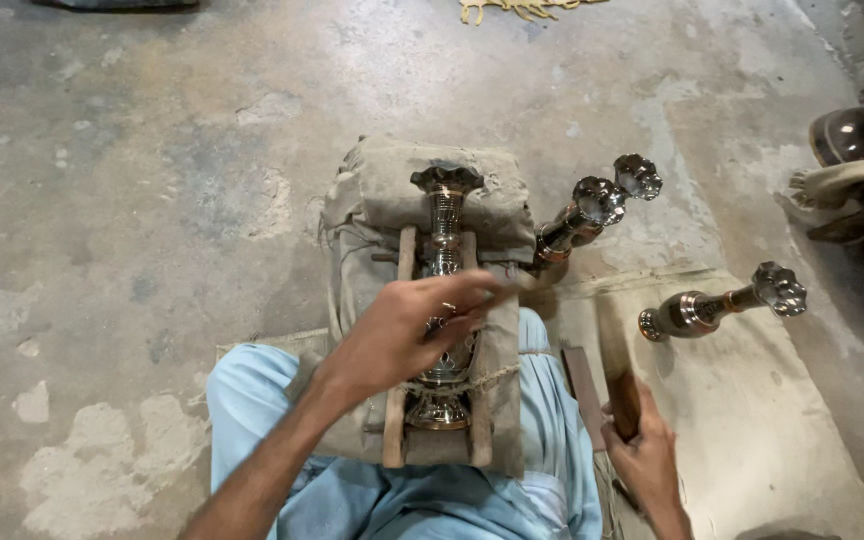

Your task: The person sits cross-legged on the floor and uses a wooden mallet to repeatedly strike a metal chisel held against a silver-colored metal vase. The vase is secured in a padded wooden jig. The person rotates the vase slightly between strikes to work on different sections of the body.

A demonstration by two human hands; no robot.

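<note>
A shiny metal vase [443, 225] lies lengthwise in a wooden cradle [397, 400] padded with grey cloth, resting on my lap. My left hand [404, 335] lies over the vase's belly, fingers pinched on a thin tool that points right. My right hand [646, 455] is down at my right side, closed around a dark wooden handle [623, 400] that lies against the floor mat.
Two more metal vases [592, 212] lie side by side right of the cradle, and a third [718, 306] lies on the pale mat [752, 420]. A cloth bundle with metal pieces [852, 150] sits at the right edge. Concrete floor [152, 200] spreads left.
</note>
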